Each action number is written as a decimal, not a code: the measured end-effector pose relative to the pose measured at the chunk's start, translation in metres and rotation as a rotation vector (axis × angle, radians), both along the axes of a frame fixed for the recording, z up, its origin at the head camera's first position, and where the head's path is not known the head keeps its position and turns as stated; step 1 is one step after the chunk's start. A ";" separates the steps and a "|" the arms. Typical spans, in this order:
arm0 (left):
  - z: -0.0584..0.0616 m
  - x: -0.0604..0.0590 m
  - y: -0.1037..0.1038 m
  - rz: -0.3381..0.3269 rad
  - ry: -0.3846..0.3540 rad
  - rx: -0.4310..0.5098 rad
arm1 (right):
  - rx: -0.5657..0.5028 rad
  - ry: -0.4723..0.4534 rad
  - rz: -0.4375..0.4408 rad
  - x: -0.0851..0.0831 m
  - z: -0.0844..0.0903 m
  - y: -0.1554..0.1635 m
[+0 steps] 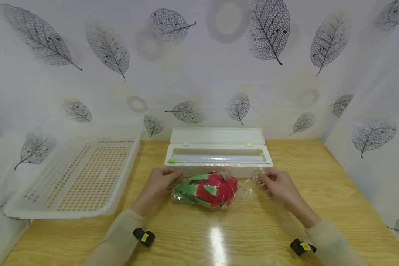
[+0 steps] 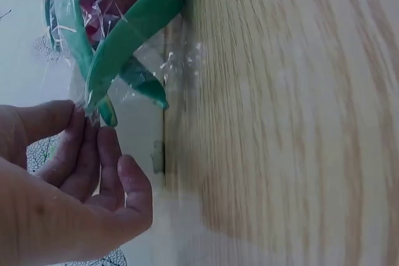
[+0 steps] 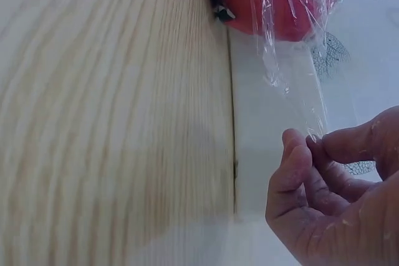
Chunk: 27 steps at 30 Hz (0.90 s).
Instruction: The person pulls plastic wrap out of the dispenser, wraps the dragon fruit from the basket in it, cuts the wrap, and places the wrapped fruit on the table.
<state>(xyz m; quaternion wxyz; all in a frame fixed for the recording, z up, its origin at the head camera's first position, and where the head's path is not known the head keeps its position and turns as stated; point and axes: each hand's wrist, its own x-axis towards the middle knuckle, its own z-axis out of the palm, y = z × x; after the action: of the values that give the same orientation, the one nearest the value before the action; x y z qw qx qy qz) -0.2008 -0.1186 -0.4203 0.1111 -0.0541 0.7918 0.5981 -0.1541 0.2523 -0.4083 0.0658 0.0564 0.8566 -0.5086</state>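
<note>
A red dragon fruit (image 1: pixel 216 189) with green scales lies on the wooden table (image 1: pixel 199 229), under a sheet of clear cling film (image 1: pixel 249 189). My left hand (image 1: pixel 174 174) pinches the film's left edge beside the green scale tips (image 2: pixel 109 113). In the left wrist view, the left hand (image 2: pixel 84 116) has thumb and fingers closed on the film (image 2: pixel 168 60). My right hand (image 1: pixel 262 180) pinches the film's right end. In the right wrist view, the right hand (image 3: pixel 312 140) holds the film (image 3: pixel 293 73) stretched off the fruit (image 3: pixel 274 4).
A white cling-film dispenser box (image 1: pixel 219 157) stands open just behind the fruit, its lid up and a green slider (image 1: pixel 171 161) at its left end. A white perforated basket (image 1: pixel 79 177) sits at the left. Leaf-patterned walls close in the table.
</note>
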 end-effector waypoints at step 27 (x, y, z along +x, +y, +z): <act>0.007 0.004 -0.028 -0.261 0.065 -0.299 | 0.188 0.087 0.019 0.004 -0.006 0.012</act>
<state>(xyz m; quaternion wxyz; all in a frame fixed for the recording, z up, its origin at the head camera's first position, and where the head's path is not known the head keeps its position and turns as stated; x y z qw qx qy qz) -0.1973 -0.1464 -0.4136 0.1527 0.0524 0.8752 0.4560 -0.1500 0.2640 -0.4140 0.0280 0.0318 0.9032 -0.4271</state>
